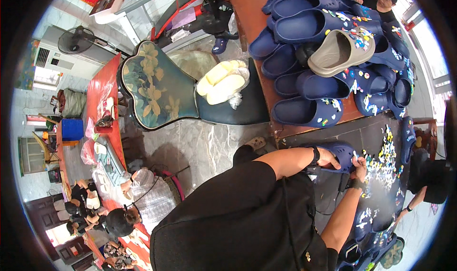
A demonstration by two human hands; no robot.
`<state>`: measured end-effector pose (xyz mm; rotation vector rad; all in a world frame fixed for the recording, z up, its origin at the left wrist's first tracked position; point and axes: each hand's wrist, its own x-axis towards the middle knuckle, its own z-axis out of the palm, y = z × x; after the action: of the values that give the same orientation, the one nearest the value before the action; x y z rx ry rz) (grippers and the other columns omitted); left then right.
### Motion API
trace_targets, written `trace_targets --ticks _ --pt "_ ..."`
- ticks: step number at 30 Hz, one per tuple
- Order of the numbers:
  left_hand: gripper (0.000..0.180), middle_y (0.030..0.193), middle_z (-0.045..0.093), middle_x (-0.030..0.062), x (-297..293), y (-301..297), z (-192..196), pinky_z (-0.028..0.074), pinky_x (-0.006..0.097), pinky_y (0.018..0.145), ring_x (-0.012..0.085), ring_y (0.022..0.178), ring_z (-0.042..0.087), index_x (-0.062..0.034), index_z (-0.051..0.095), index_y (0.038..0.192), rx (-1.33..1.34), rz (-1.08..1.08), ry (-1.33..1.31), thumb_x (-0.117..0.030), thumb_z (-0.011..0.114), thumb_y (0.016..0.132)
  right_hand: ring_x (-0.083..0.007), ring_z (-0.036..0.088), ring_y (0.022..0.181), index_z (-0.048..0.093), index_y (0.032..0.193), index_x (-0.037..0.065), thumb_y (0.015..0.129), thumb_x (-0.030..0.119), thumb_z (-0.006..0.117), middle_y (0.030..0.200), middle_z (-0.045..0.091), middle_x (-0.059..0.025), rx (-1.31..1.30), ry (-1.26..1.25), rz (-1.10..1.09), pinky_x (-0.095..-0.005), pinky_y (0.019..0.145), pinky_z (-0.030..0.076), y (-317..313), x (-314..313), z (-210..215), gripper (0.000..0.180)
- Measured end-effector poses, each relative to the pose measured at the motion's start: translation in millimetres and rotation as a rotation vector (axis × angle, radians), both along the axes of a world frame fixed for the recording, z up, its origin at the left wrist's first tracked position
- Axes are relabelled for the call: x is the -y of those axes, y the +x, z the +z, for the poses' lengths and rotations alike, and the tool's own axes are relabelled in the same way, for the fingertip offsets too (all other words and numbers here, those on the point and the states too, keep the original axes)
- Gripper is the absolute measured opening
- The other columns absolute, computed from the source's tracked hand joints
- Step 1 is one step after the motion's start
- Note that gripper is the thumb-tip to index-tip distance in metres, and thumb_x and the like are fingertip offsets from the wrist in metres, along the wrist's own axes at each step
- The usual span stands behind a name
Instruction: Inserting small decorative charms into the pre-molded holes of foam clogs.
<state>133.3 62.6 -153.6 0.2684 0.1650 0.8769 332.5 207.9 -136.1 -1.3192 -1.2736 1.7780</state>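
Note:
A navy blue clog [340, 151] with holes in its upper lies on the dark table top. My left hand [328, 158] is closed around the clog and holds it steady. My right hand [359, 167] is at the clog's upper, its fingers pinched on a small whitish shoe charm [355, 159]; its exact shape is too small to make out. Just beyond the right hand, a spread of loose, colourful shoe charms [382, 164] covers part of the table.
Piled navy clogs [304, 25] and one grey clog [340, 54] stand on the brown table. More decorated clogs [364, 222] lie beside my right arm. A flowered chair [154, 87] carries cream clogs [223, 82] in plastic. Other people [147, 190] sit at a red table.

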Motion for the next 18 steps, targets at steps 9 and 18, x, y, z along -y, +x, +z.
trace_targets --ticks 9,18 --pt "0.046 0.109 0.061 0.0134 0.2 2.4 -17.6 0.042 0.037 0.093 0.0258 0.102 0.057 0.0059 0.053 0.113 -0.185 0.054 -0.094 0.001 0.071 0.071 -0.0116 0.055 0.07 0.059 0.072 0.008 0.071 -0.007 0.071 0.072 0.06 0.0004 0.065 0.144 -0.121 -0.0251 0.068 0.042 -19.6 26.3 14.7 0.019" --pt "0.031 0.121 0.058 0.0137 -2.7 11.5 -26.2 0.043 0.039 0.098 0.0256 0.108 0.057 0.0006 0.053 0.12 -0.092 0.3 -0.256 -0.009 0.049 0.09 -0.0132 0.057 0.072 0.059 0.073 0.006 0.069 -0.01 0.071 0.076 0.062 -0.0023 0.051 0.2 -0.324 -0.0272 0.07 0.046 -36.5 50.4 20.9 0.021"
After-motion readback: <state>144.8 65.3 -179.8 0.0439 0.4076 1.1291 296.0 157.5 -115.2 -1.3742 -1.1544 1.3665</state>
